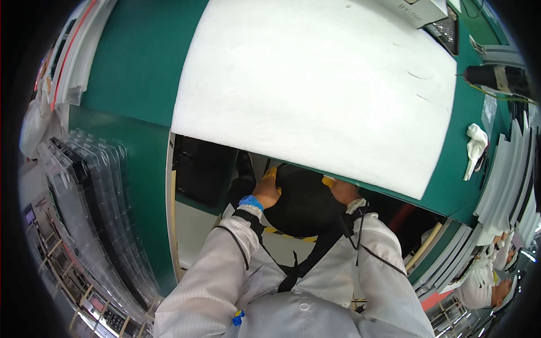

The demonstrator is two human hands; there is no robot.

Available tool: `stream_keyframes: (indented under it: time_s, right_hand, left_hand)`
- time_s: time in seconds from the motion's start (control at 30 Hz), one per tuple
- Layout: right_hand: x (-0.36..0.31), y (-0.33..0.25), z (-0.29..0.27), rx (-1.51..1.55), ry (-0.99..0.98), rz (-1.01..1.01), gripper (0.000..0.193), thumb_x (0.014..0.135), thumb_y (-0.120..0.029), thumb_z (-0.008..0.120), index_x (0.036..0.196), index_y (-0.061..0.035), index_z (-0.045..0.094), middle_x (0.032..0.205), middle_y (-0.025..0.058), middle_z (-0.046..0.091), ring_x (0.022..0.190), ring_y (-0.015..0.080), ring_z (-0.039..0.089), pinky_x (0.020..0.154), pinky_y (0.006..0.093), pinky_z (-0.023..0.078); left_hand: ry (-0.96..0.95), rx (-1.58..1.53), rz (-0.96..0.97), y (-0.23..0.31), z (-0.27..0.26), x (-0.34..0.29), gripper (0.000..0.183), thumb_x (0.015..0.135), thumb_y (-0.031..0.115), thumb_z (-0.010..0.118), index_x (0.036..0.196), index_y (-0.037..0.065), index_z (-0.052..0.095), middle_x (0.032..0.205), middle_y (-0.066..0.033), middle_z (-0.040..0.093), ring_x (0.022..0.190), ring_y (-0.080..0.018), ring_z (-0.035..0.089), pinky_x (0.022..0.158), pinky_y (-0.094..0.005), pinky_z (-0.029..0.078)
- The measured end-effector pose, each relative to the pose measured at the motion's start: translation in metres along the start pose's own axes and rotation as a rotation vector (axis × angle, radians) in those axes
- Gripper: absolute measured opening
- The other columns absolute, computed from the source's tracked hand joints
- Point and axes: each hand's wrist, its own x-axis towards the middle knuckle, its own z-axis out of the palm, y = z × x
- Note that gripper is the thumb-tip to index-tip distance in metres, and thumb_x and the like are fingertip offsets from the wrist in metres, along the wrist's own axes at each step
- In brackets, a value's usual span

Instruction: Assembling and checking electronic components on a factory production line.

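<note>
A round black stool seat [298,205] shows below the front edge of the bench, between my two arms. My left hand [267,190], with yellow finger covers and a blue cuff at the wrist, grips its left edge. On the opposite side my right hand [344,191] is curled at the seat's right edge, a yellow finger cover visible. The bench edge partly hides the right hand's fingers. Beyond both hands a large white foam sheet [315,96] lies on the green bench top [132,62].
Stacked clear plastic trays [104,186] stand at the left. A dark power screwdriver [496,79] and a white cloth [476,147] are at the right, with a white box [417,11] at the far right. Under the bench is a black panel [203,172]. Other people work beyond the right side.
</note>
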Motion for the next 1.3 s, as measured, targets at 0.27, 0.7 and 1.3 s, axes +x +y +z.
stream_keyframes:
  time_s: [0.27, 0.7, 1.3]
  right_hand:
    - [-0.007, -0.018, 0.007, -0.262, -0.435, 0.197, 0.026, 0.081, -0.014, 0.057, 0.104, -0.0098, 0.067, 0.1, 0.0168, 0.065, 0.095, 0.0341, 0.061, 0.084, 0.0451, 0.048]
    - [0.001, -0.087, -0.082, -0.196, -0.371, -0.069, 0.019, 0.076, -0.01, 0.058, 0.092, 0.0, 0.062, 0.08, 0.0195, 0.066, 0.074, 0.0357, 0.066, 0.066, 0.0448, 0.053]
    - [-0.048, -0.169, -0.227, 0.277, 0.249, -0.628, 0.032, 0.078, -0.006, 0.063, 0.11, -0.006, 0.06, 0.097, 0.0078, 0.062, 0.079, 0.0279, 0.058, 0.07, 0.0348, 0.047]
  left_hand:
    - [-0.118, 0.131, -0.049, -0.034, 0.028, -0.009, 0.06, 0.082, 0.023, 0.061, 0.131, -0.006, 0.041, 0.131, -0.0274, 0.048, 0.119, -0.0384, 0.05, 0.099, -0.0399, 0.043]
    - [-0.279, 0.352, 0.275, 0.094, -0.057, -0.027, 0.05, 0.086, 0.033, 0.056, 0.118, -0.005, 0.055, 0.121, -0.0242, 0.057, 0.113, -0.0377, 0.054, 0.095, -0.0403, 0.044]
    - [0.01, 0.306, 1.314, 0.191, -0.132, -0.152, 0.017, 0.073, 0.022, 0.073, 0.082, 0.008, 0.071, 0.084, -0.0057, 0.061, 0.086, -0.0266, 0.055, 0.072, -0.0363, 0.045]
